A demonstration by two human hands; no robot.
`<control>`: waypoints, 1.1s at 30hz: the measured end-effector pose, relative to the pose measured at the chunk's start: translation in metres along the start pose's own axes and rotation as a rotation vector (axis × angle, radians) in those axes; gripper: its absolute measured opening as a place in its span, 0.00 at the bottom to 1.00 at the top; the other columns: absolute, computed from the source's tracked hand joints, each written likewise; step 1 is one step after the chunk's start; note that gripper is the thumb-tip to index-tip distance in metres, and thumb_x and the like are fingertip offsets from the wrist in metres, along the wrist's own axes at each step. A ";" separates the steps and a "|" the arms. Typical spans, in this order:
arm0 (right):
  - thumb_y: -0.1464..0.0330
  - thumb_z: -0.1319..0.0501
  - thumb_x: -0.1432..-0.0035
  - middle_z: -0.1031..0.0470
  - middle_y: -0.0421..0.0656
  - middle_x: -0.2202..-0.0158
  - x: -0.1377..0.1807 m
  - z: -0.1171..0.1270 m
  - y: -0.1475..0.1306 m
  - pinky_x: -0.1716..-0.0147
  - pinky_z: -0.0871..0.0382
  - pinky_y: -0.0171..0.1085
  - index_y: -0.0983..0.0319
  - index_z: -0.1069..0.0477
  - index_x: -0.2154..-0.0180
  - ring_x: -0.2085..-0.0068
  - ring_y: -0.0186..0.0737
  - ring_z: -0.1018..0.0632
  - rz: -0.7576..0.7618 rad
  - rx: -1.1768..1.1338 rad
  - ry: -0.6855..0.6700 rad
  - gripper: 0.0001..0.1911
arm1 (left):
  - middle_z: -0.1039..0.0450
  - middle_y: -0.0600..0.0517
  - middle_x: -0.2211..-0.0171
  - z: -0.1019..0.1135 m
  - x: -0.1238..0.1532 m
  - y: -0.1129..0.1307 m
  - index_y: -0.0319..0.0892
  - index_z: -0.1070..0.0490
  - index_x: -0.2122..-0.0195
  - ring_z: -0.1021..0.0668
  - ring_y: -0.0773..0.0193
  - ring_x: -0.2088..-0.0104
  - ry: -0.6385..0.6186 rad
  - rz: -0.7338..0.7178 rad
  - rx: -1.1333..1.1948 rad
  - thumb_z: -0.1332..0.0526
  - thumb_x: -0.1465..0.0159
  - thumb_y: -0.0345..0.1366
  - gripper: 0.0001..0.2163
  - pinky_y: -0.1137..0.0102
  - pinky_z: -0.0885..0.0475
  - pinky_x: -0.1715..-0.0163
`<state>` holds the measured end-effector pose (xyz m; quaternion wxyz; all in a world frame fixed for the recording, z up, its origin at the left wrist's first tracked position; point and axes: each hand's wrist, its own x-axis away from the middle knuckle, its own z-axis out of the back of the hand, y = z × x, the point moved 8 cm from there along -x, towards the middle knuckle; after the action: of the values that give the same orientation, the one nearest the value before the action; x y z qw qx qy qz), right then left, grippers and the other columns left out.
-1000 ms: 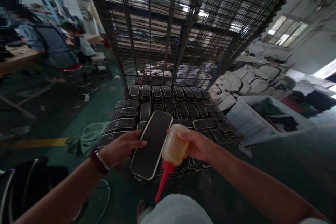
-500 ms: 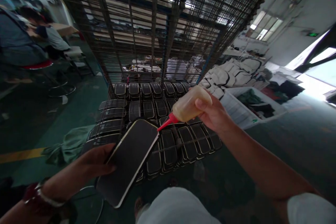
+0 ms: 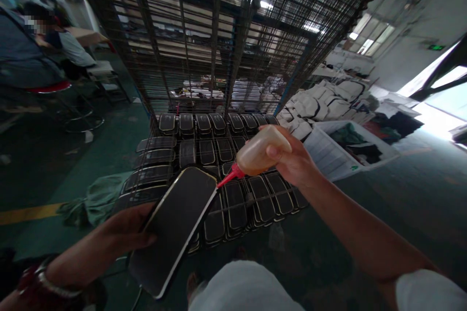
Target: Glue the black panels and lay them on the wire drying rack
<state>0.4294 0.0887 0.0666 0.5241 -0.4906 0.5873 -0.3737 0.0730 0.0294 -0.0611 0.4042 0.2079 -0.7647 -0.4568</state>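
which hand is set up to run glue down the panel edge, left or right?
Right, most likely. The right hand grips the squeeze bottle, and its red nozzle sits at the pale edge of the black panel. The left hand is busy holding that panel from its left side.

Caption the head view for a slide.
Left hand holds a flat black panel; right hand aims a red-nozzled squeeze bottle at its edge.
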 end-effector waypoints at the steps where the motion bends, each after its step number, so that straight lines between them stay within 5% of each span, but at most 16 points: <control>1: 0.54 0.14 0.52 0.17 0.41 0.58 0.001 0.002 0.001 0.62 0.20 0.37 0.55 0.18 0.49 0.59 0.42 0.18 0.008 -0.010 0.035 0.31 | 0.08 0.46 0.55 -0.002 0.000 0.003 0.51 0.09 0.51 0.09 0.47 0.58 0.003 -0.003 0.007 0.20 0.39 0.38 0.14 0.59 0.12 0.54; 5: 0.53 0.16 0.49 0.20 0.39 0.64 0.006 0.005 0.010 0.78 0.26 0.33 0.57 0.19 0.54 0.67 0.40 0.20 -0.001 -0.041 0.148 0.27 | 0.08 0.44 0.57 -0.009 -0.003 0.005 0.49 0.08 0.54 0.09 0.45 0.60 0.025 -0.004 0.045 0.18 0.42 0.41 0.14 0.59 0.12 0.60; 8: 0.52 0.16 0.50 0.21 0.39 0.65 0.012 0.007 0.017 0.81 0.27 0.32 0.58 0.20 0.56 0.68 0.40 0.21 -0.026 -0.076 0.207 0.27 | 0.08 0.45 0.60 -0.008 -0.004 0.002 0.49 0.09 0.54 0.09 0.46 0.62 0.069 -0.006 0.071 0.18 0.43 0.39 0.16 0.58 0.11 0.59; 28: 0.52 0.16 0.48 0.22 0.41 0.64 0.074 -0.019 0.043 0.79 0.25 0.34 0.57 0.20 0.54 0.67 0.42 0.22 -0.134 -0.094 0.226 0.27 | 0.08 0.42 0.61 -0.029 -0.015 -0.001 0.40 0.13 0.56 0.08 0.49 0.66 0.113 0.026 0.308 0.14 0.51 0.33 0.21 0.60 0.11 0.62; 33: 0.53 0.17 0.46 0.19 0.42 0.60 0.089 -0.026 0.044 0.67 0.20 0.38 0.56 0.18 0.50 0.62 0.44 0.19 -0.120 -0.078 0.196 0.26 | 0.08 0.42 0.63 -0.031 -0.014 0.000 0.38 0.16 0.57 0.09 0.50 0.69 0.163 0.038 0.342 0.13 0.54 0.30 0.23 0.62 0.11 0.65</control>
<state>0.3985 0.0114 0.0074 0.4214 -0.5057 0.6195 -0.4276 0.1064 0.0221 -0.0587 0.4322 0.2954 -0.7998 -0.2938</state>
